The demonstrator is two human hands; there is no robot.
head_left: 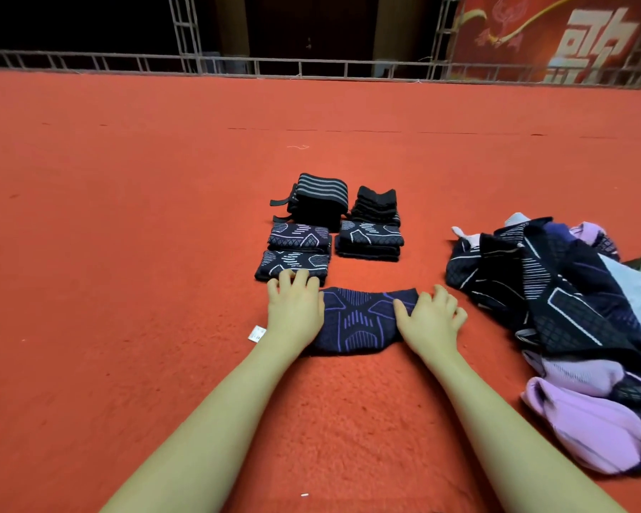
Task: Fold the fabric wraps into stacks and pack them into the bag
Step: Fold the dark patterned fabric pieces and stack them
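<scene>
**Both palms flat on a dark wrap on red carpet**

Left hand [295, 309] laid palm-down on the left end of a dark navy wrap [359, 320] with purple line pattern, fingers straight and a little spread, fingertips reaching the near edge of the closest folded stack [293, 266]. Right hand [428, 320] pressed on the wrap's right end, fingers spread and slightly bent at the tips, thumb lying on the cloth. Neither hand clamped round anything. Wrap stretched flat between the two hands, on the red carpet [126, 253], near the middle of the scene.

Just beyond, folded stacks set in two short rows: a second patterned stack [299, 236] behind the closest one, a striped black bundle [321, 198] with loose straps at the far left, a patterned stack [371, 240] to the right, a plain black stack [376, 203] behind that.

To the right, well apart from the stacks, a loose heap of unfolded wraps [570, 320], dark navy and pale lilac, tangled together.

Small white tag [257, 333] on the carpet just left of the left wrist. Metal railing [311, 66] along the far edge, red banner [570, 35] at far right.
</scene>
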